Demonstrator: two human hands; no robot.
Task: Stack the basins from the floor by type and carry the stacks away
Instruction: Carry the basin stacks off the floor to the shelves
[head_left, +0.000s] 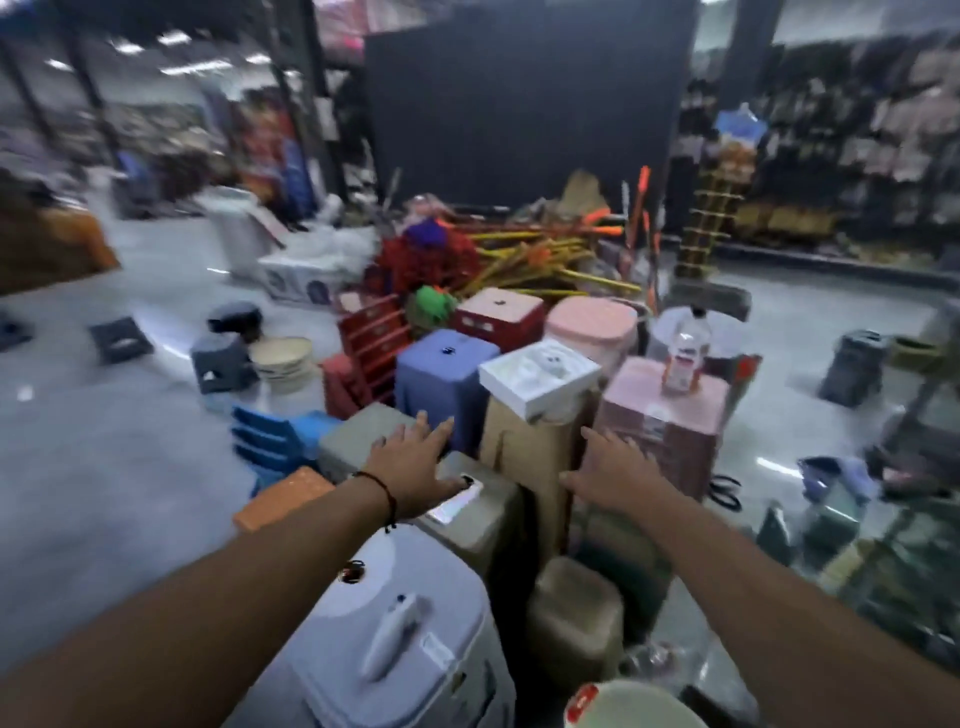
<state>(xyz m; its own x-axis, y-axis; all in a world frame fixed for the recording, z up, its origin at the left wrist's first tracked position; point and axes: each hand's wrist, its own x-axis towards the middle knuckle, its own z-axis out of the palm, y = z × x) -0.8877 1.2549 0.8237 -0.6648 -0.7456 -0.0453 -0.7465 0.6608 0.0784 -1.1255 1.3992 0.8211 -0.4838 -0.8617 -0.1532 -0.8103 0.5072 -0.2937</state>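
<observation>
1. Grey shiny floor (130, 467) across the whole view, blurred, with shop shelves far behind at 10 and 2 o'clock
2. Black wall panel (519, 104) at 12 o'clock, upright behind the goods
3. Pile of brooms and mops (519, 254) with yellow sticks and orange ends, lying in front of the panel at 12 o'clock
4. Cluster of stacked plastic stools in the middle: blue stack (441, 374), dark red stack (498, 312), pink stack (592, 322), second pink stack (660, 415) at 1 o'clock with a clear bottle (685, 358) standing upright on top
5. Grey-blue container with a handle (395, 639) at 6 o'clock, closest to the camera, partly under the left forearm
6. Olive-grey stools (483, 514) just beyond the container, under the left hand
7. White flat box (540, 374) tilted on a tan stack near the centre
8. Stack of cream basins (283, 361) on the floor at 10 o'clock, just beside a grey stool (221, 364), well apart from both hands
9. Cream rim with a red label (634, 701) at 5 o'clock at the bottom edge; basin or not, cannot tell
10. Left hand (415, 467) stretched forward, fingers spread and straight, holding nothing, thumb over the olive-grey stool top; dark cord bracelet on the wrist
11. Right hand (613, 473) stretched forward at 1 o'clock, fingers spread, holding nothing, in front of the tan stack; touching or not, cannot tell
</observation>
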